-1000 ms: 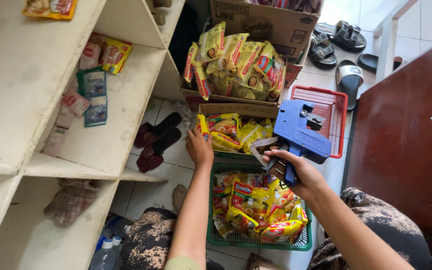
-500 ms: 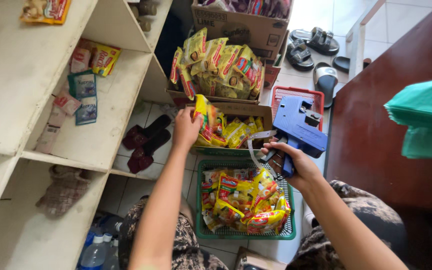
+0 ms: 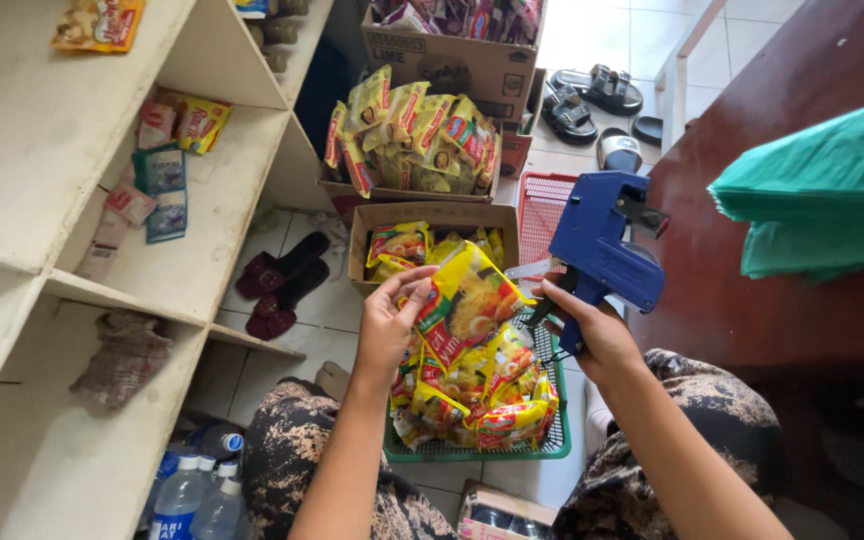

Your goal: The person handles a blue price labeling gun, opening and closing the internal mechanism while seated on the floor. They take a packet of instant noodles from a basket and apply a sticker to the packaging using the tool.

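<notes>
My left hand (image 3: 387, 325) grips a yellow noodle packet (image 3: 467, 300) by its left edge, holding it up over the green basket (image 3: 472, 452). My right hand (image 3: 592, 330) is shut around the handle of a blue price-label gun (image 3: 602, 245), whose nose points left toward the packet and sits just right of it. The basket below is heaped with several more yellow packets (image 3: 477, 400).
An open cardboard box (image 3: 432, 215) of the same packets sits on the floor ahead, with fuller boxes behind it. White shelves (image 3: 72, 180) stand on the left, a dark red table (image 3: 802, 300) with a green bag (image 3: 822, 190) on the right. Sandals, slippers and water bottles (image 3: 197, 495) lie around.
My left hand pulled a packet out of the cardboard box and brought it back over the basket. The label gun rose slightly and now points at the packet.
</notes>
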